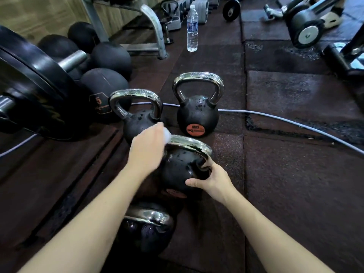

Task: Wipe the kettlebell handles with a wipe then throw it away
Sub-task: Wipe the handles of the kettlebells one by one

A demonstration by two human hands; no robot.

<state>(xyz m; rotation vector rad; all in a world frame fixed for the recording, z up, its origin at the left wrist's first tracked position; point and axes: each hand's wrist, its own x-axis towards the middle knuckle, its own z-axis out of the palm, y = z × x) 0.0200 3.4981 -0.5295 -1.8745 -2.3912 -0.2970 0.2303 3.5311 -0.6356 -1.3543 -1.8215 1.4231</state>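
Note:
Several black kettlebells with chrome handles stand on the rubber floor. On the middle kettlebell, my left hand holds a white wipe against the left end of its chrome handle. My right hand grips that kettlebell's body at the right, its fingers curled by the handle's base. A far kettlebell with a red label stands behind, another sits behind my left hand, and a near one lies under my forearms.
A grey cable runs across the floor behind the kettlebells. Black medicine balls and a loaded barbell plate crowd the left. A water bottle stands farther back, with dumbbells and machine wheels beyond.

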